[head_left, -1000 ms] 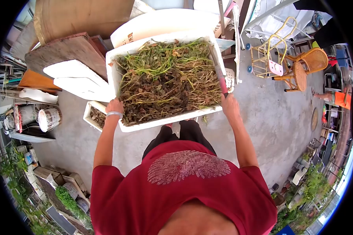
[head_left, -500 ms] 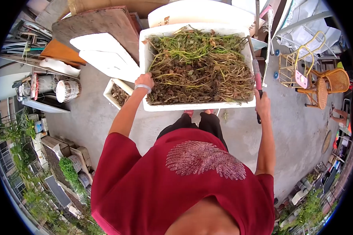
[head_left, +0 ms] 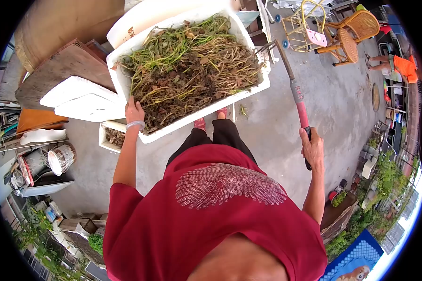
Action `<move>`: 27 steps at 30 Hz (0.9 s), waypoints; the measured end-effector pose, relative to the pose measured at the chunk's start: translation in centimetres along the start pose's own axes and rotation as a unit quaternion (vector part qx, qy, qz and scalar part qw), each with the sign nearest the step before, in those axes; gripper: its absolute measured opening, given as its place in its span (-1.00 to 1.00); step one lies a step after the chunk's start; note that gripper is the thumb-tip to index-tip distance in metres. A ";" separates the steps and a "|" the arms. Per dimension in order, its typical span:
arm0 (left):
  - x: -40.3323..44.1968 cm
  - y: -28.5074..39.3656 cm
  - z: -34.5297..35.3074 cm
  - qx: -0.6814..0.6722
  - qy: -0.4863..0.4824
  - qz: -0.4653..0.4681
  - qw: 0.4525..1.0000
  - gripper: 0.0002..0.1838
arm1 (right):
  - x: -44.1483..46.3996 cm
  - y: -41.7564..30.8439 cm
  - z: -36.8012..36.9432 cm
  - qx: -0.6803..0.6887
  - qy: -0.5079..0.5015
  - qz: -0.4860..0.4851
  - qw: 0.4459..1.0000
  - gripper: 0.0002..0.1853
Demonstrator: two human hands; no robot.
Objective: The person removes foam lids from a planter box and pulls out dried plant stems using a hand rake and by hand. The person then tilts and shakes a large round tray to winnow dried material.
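A white foam box point(head_left: 205, 110) full of green and brown plant stems point(head_left: 192, 65) is tilted in front of me, its right side higher in view. My left hand point(head_left: 134, 112), with a bracelet at the wrist, grips the box's near left edge. In my right hand point(head_left: 312, 146) is the black handle of a long fork tool point(head_left: 297, 96) with a red and grey shaft. Its metal tines are at the box's right edge; whether they touch it I cannot tell.
A smaller white box point(head_left: 109, 146) with dry matter sits at the left. White foam pieces point(head_left: 79, 99) and boards point(head_left: 63, 75) lean behind it. Upper right are a wicker chair point(head_left: 358, 25) and a wheeled frame point(head_left: 295, 30). Another person point(head_left: 404, 69) is at the far right.
My right hand has moved away from the box's side, swinging the fork outward. The box now lies at a slant, and my left hand still holds its edge. The camera view has shifted.
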State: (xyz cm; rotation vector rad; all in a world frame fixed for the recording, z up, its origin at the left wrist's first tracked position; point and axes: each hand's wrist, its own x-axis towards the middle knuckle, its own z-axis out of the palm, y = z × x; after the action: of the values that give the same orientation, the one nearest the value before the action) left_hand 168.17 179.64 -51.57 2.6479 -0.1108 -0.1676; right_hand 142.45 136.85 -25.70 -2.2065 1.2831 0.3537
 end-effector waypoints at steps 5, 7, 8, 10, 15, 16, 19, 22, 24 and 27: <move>-1.7 0.4 2.2 0.014 -0.036 0.032 0.999 -0.50 | -1.0 3.5 1.1 -0.102 0.026 -0.093 0.990 -0.64; -1.6 0.3 2.5 0.009 -0.070 0.001 0.997 -0.44 | -1.1 4.1 1.9 -0.148 0.047 -0.145 0.977 -0.65; -1.5 0.1 2.6 0.014 -0.082 -0.005 0.997 -0.43 | -0.8 4.3 2.4 -0.170 0.040 -0.139 0.975 -0.65; -1.2 0.2 2.8 0.026 -0.113 -0.031 0.993 -0.39 | -0.1 4.2 3.6 -0.199 0.055 -0.179 0.962 -0.66; -0.5 1.3 4.0 0.101 -0.183 -0.078 0.975 -0.29 | 2.7 2.8 5.4 -0.270 0.065 -0.251 0.927 -0.67; -0.4 1.7 3.9 0.092 -0.208 -0.093 0.969 -0.26 | 2.9 2.5 5.1 -0.274 0.065 -0.270 0.921 -0.67; -0.7 2.6 3.8 0.087 -0.230 -0.096 0.964 -0.23 | 3.1 0.6 2.9 -0.345 0.048 -0.308 0.885 -0.67; -0.9 3.0 4.0 0.091 -0.247 -0.095 0.960 -0.19 | 5.6 -1.4 1.3 -0.391 0.010 -0.329 0.860 -0.71; -0.9 3.0 4.1 0.095 -0.250 -0.099 0.958 -0.18 | 8.5 -2.2 1.3 -0.401 -0.019 -0.339 0.851 -0.77; -0.8 2.9 4.5 0.106 -0.259 -0.105 0.954 -0.18 | 12.4 -4.5 2.0 -0.422 -0.062 -0.342 0.837 -0.83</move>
State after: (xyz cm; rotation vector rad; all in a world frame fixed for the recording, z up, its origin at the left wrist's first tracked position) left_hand 166.64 175.11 -54.08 2.7546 -0.0172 -0.9700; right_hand 152.68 130.94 -31.80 -3.0974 0.1473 0.8633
